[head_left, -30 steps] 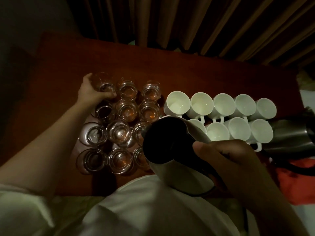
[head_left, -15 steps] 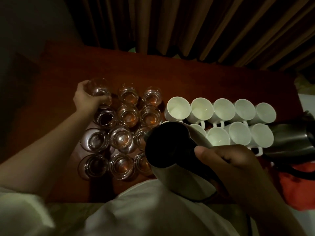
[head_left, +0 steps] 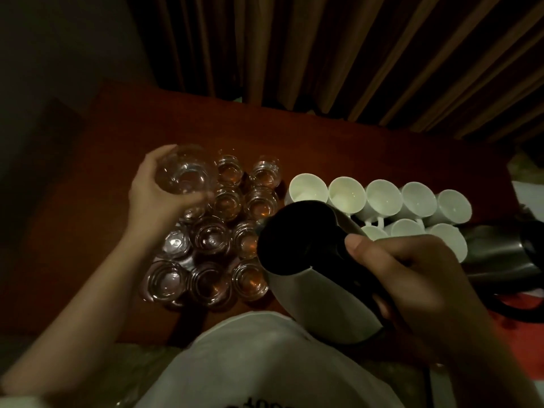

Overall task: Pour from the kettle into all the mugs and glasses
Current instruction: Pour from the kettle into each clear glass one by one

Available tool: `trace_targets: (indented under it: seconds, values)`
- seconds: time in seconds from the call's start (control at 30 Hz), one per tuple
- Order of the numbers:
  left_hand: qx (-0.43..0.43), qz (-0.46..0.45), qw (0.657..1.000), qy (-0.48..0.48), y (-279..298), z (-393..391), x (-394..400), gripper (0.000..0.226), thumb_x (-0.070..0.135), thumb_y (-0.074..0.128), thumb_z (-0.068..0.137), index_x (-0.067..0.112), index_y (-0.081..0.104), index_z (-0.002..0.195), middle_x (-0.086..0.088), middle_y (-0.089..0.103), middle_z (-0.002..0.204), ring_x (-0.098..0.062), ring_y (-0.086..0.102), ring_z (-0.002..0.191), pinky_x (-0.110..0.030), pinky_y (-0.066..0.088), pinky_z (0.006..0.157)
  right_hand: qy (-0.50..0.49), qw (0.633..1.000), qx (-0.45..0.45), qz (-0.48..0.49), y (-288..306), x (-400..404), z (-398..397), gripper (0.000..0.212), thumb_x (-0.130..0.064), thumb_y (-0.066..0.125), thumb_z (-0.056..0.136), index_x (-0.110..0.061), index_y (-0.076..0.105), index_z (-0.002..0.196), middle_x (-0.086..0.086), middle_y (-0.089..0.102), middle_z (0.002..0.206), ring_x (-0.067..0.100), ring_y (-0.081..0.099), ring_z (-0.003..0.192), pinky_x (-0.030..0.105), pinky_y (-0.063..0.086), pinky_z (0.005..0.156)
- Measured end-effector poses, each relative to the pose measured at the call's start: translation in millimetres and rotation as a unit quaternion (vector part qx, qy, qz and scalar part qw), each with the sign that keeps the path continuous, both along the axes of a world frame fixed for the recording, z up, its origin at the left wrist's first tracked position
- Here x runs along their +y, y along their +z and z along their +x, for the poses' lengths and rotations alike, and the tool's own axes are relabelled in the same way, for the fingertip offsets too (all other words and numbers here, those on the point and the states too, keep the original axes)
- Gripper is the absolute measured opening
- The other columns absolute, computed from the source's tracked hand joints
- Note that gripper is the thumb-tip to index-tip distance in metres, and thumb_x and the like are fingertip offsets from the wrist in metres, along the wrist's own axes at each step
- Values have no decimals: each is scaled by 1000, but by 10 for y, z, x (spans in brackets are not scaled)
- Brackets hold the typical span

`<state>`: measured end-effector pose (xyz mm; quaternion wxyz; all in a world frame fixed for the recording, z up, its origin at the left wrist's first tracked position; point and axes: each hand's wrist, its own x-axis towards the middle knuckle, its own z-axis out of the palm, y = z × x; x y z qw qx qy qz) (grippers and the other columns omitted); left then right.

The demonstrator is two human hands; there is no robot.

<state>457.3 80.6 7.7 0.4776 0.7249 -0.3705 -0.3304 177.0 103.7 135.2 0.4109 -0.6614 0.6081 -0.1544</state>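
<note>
My right hand grips the handle of a white kettle with a dark open top, held above the table's near edge, between the glasses and the mugs. My left hand holds a clear glass, lifted off the table above the far-left corner of a block of several glasses. Some of those glasses hold amber liquid. Two rows of white mugs stand to the right of the glasses; the kettle and my right hand hide part of the near row.
The dark red table backs onto brown curtains. A second, steel kettle stands at the right edge beside the mugs, with a red cloth below it. My white shirt fills the bottom of the view.
My left hand has lifted the far-left glass off the table and brought it up toward me. The kettle in my right hand has stayed almost in place.
</note>
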Motion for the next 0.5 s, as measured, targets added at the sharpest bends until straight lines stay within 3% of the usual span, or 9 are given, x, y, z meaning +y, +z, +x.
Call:
trace_targets:
  seconds: [0.13, 0.3, 0.43, 0.5]
  values:
    - [5, 5, 998, -68, 8, -264, 298, 90, 35, 86, 44, 46, 48, 125, 12, 49, 134, -14, 51, 122, -45, 45, 102, 12, 999, -4, -45, 76, -18, -48, 65, -62, 46, 70, -2, 45, 44, 14, 43, 37, 11, 34, 29, 19, 29, 38]
    - [12, 17, 994, -110, -45, -509, 570, 88, 38, 85, 40, 50, 48, 119, 26, 49, 123, 7, 45, 115, -22, 37, 94, -1, 999, 3, -52, 187, -30, -60, 61, -64, 64, 71, -11, 51, 43, 6, 43, 35, 9, 37, 27, 13, 30, 36]
    - [-12, 26, 992, -121, -78, -609, 739, 90, 18, 93, 47, 57, 45, 113, 34, 45, 118, 7, 45, 111, -20, 35, 92, 9, 1000, -6, -8, 291, 8, -64, 50, -63, 48, 58, -17, 54, 38, 3, 41, 32, 8, 38, 26, 12, 31, 34]
    - [-18, 28, 990, -134, -80, -646, 841, 90, 18, 93, 49, 58, 43, 113, 37, 42, 116, 19, 42, 105, -10, 31, 86, 31, 1000, 5, -3, 324, 53, -96, 56, -64, 46, 55, -10, 58, 44, 4, 41, 33, 7, 37, 26, 12, 30, 34]
